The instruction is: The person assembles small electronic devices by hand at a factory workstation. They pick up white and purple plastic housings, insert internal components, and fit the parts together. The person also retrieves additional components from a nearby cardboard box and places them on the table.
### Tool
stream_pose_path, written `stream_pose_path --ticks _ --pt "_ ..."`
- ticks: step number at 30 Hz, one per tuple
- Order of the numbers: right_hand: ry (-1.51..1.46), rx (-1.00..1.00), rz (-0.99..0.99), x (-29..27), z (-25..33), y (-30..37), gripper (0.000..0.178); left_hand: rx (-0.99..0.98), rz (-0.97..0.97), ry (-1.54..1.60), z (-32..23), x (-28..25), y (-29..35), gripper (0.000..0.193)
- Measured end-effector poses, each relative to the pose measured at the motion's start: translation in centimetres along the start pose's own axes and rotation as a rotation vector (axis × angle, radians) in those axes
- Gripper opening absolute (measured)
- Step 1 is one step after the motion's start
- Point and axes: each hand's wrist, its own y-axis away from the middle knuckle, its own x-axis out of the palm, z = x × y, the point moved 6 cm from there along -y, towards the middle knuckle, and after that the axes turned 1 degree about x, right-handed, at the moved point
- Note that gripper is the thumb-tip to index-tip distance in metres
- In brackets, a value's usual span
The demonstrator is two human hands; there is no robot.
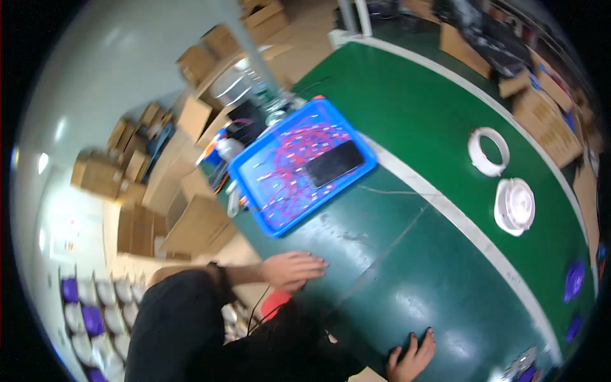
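My left hand (294,270) rests at the near left edge of the green worktable (407,267), fingers stretched out, with nothing in it. At the lower edge of the view, my right hand (412,358) lies on the same tabletop, its fingers apart and holding nothing. Beyond my left hand stands a blue plastic tray (270,226). Many thin pink and red wires (296,149) with small white ends lie tangled inside it. A dark, flat, phone-like slab (335,163) lies on top of the wires, toward the tray's right side.
A green belt (420,95) with pale rails curves along the table's far side. It carries a white ring (489,151), a round white housing (515,207) and purple parts (575,280). Bottles (270,105) stand behind the tray. Cardboard boxes (200,226) fill the left; stacked white and purple parts (92,318) sit lower left.
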Motion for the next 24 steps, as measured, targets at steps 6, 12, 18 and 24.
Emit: stream_pose_path --ticks 6,12,18,24 --pt "0.036 -0.088 0.094 1.7 -1.1 0.4 0.041 -0.044 -0.090 0.017 -0.2 0.7 -0.1 0.060" --pt "0.133 -0.145 0.069 1.9 -0.6 0.3 0.043 -0.122 -0.200 -0.018 -0.2 -0.6 -0.2 0.063" --pt "0.205 -0.191 -0.037 2.1 0.9 0.0 0.048 -0.387 -0.377 -0.149 -1.0 -2.1 1.3 0.066" --pt "0.241 -0.187 -0.082 2.0 0.2 0.5 0.040 -1.162 -0.122 0.287 -7.7 2.3 -6.5 0.052"
